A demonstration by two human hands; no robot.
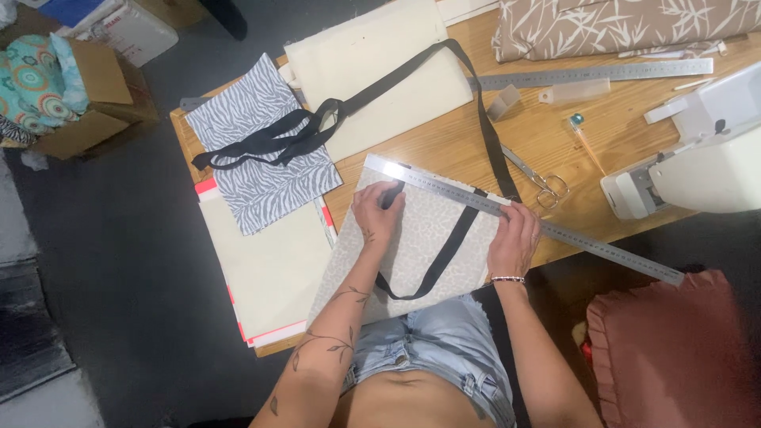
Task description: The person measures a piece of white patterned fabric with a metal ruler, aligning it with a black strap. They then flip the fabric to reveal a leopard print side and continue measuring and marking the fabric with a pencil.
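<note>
**stitchwatcher:** ok so from my remote feed, biggest thing first: the wooden table (444, 150). I'll place everything off that. On its near edge, hanging a bit toward the person's lap, lies the pale spotted fabric panel (428, 230). What else do you get?

**remote_op:** I see the long steel ruler (555, 230) lying slantwise across the top edge of that panel, its right end sticking out past the table's front edge. Black webbing strap (444, 250) runs in a loop over the panel and on up the table toward the cream fabric piece (372, 63) at the far side

**stitchwatcher:** hands?

**remote_op:** left hand (377, 212) sits on the panel's upper left, fingers curled down, pinching the strap end right under the ruler. Right hand (514, 238) is flat-ish, palm down, pressing on the ruler at the panel's right corner, not closed around anything

**stitchwatcher:** smaller bits: zebra-print fabric (261, 150) at the table's left end with more strap bunched on it, white sewing machine (697, 150) at the right end, scissors (539, 181) mid-table just beyond the ruler
</note>
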